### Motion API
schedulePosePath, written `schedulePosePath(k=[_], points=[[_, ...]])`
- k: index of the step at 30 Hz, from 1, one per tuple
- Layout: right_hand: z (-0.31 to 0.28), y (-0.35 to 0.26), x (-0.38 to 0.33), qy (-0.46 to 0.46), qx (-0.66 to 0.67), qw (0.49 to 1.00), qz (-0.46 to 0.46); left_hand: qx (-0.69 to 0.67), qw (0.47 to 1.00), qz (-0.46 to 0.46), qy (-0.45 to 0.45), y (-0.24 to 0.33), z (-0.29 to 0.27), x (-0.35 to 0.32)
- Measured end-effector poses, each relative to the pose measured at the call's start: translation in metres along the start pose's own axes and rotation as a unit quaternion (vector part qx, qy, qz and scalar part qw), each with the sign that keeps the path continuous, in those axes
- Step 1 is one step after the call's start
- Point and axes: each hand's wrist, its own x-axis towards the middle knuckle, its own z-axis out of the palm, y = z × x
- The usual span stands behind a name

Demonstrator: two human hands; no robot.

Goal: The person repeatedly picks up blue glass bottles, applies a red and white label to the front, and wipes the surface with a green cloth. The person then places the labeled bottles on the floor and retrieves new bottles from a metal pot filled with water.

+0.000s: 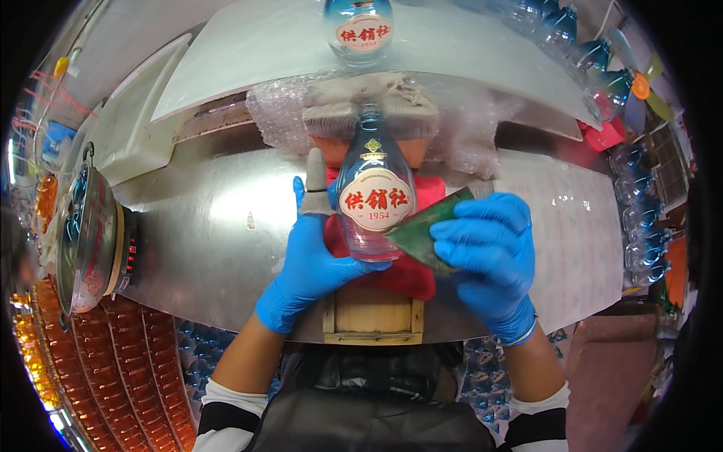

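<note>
A blue-tinted glass bottle (pixel 374 197) with a cream label and red lettering leans back, its neck pointing away from me. In a blue glove, my left hand (pixel 315 245) is closed around the bottle's left side and base, with a grey cloth cot (pixel 316 175) on one finger. My right hand (pixel 488 252), also gloved in blue, pinches a thin green triangular sheet (pixel 423 229). The sheet's pointed corner meets the label's lower right edge. Red cloth (pixel 420 280) lies beneath the bottle, over a small wooden block (pixel 373 316).
Bubble wrap (pixel 282 120) and a padded support (pixel 369 120) stand behind the bottle. Another labelled bottle (pixel 359 32) stands on the white board (pixel 248 60). At left are a round metal pan (pixel 83 233) on a heater and a white bin (pixel 147 113). Several bottles (pixel 640 218) line the right.
</note>
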Motion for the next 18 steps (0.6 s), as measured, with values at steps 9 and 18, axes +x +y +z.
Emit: schedulePosePath(k=[9, 18], points=[[-0.013, -0.001, -0.024, -0.07, -0.08, 0.994, -0.022, -0.104, 0.994, -0.018, -0.018, -0.002, 0.002, 0.002], [-0.008, 0.006, -0.016, -0.095, -0.117, 0.987, -0.047, -0.133, 0.99, -0.029, -0.032, 0.004, 0.0, 0.001]])
